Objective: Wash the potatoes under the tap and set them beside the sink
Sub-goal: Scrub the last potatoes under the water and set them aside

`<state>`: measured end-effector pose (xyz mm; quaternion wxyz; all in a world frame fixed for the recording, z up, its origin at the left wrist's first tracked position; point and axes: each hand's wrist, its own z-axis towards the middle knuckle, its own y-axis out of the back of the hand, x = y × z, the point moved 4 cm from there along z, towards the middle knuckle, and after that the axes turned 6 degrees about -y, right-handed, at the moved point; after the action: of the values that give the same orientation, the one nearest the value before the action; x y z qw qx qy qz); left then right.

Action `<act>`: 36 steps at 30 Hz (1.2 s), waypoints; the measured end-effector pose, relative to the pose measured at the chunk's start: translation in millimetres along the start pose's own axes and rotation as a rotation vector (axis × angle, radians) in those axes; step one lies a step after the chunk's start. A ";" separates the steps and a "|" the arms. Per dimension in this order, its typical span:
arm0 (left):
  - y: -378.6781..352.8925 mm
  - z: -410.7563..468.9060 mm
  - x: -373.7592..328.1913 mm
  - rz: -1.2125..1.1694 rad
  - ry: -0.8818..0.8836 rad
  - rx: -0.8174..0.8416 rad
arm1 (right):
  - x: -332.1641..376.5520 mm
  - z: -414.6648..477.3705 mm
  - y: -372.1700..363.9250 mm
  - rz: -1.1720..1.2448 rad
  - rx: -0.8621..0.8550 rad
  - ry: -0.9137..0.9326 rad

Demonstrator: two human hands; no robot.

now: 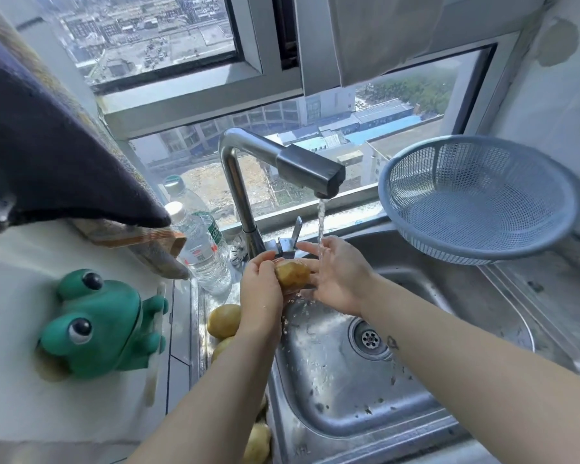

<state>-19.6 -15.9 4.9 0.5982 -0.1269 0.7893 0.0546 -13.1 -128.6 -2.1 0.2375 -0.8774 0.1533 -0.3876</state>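
Left hand (261,289): fingers curled round the left end of a potato (292,272), thumb on top, firm grip. Fingertips are hidden behind the potato, so I can't tell how far they wrap.

Right hand (339,276): fingers straight and slightly apart, pointing toward the tap base, with the palm side pressed against the potato's right end. Looks like a flat press rather than a grip, but the thumb is hidden, so I can't be sure.

The potato is sandwiched between the two hands over the back left corner of the sink (318,426), just in front of the tap lever. Its yellow-brown skin is wet.

Tap (310,169) is running. The water stream (321,220) lands on the right hand's fingers (310,248), just right of the potato and not squarely on it. Runoff drips from under the hands into the basin.

Three more potatoes sit on the ledge left of the sink: one (224,320) just beside the left wrist, one (221,347) partly behind the left forearm, and one (257,445) near the bottom edge.

A blue colander (476,199) leans tilted at the sink's back right, well apart from the hands. Two water bottles (203,254) stand left of the tap. A green frog toy (104,324) is on the left wall.
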 end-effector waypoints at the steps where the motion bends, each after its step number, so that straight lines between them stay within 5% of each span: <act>1: 0.7 -0.5 -1.1 0.001 0.002 0.004 | 0.0 -0.3 0.0 0.000 0.003 -0.001; 14: -8.1 -4.7 6.2 -0.020 0.040 0.004 | 11.7 -21.9 9.9 -0.023 0.034 0.071; 20: 2.8 1.2 1.6 0.020 -0.002 -0.049 | 9.9 -5.3 6.3 -0.318 -0.079 0.143; 28: 16.6 -2.5 3.6 0.042 0.022 -0.060 | 2.1 7.7 2.7 -0.568 -0.067 0.009; 36: 15.9 -3.9 5.1 0.058 0.026 -0.026 | -1.2 -1.8 2.4 -0.218 0.056 -0.061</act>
<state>-28.8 -2.2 0.1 0.5843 -0.1126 0.7996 0.0808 -15.4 -130.6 -3.1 0.2227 -0.8934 0.0387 -0.3883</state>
